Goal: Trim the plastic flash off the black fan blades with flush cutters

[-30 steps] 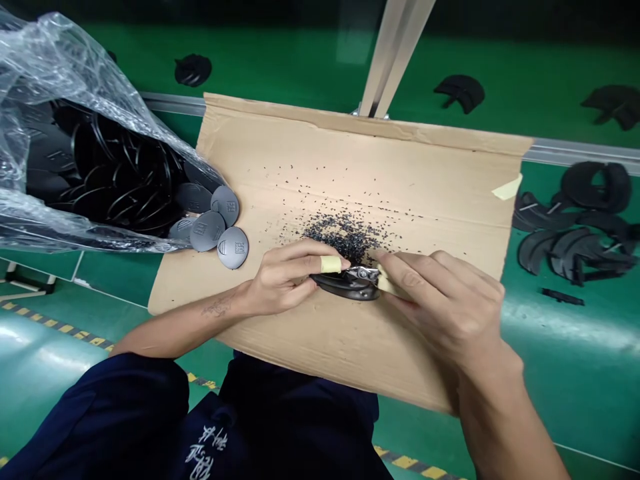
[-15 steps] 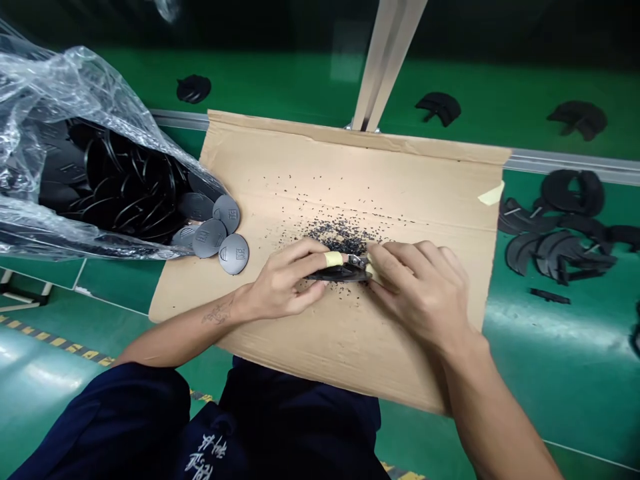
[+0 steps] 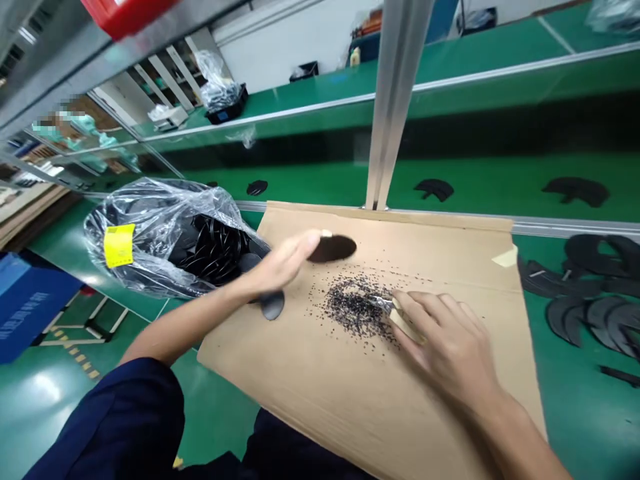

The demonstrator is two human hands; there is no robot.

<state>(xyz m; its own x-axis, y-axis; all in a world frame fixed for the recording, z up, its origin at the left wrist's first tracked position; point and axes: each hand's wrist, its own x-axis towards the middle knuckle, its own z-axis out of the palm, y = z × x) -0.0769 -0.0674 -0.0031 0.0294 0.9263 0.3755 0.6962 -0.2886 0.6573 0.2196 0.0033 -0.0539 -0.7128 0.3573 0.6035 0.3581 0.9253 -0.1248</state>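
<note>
My left hand [image 3: 283,263], slightly blurred, is raised over the left part of the cardboard sheet [image 3: 320,393], its fingers closed on the edge of a round black plastic disc [image 3: 336,249]. In my right hand [image 3: 450,333] is a pair of nippers [image 3: 383,304] with a metal head and pale yellow grips. Its jaws point left, over a heap of small black plastic bits [image 3: 350,307]. Below my left wrist another black disc [image 3: 273,305] lies on the cardboard. Beside that arm, a clear plastic bag [image 3: 155,200] holds many more black discs [image 3: 215,250].
Curved black parts [image 3: 607,323] lie on the green bench to the right of the cardboard. A metal post [image 3: 393,120] rises behind the cardboard's far edge. A blue box [image 3: 30,307] stands at the far left, and a red bin [image 3: 125,17] is above.
My left hand has moved left and up with the disc, away from the nippers. My right hand still holds the nippers near the bits. The camera view has tilted up.
</note>
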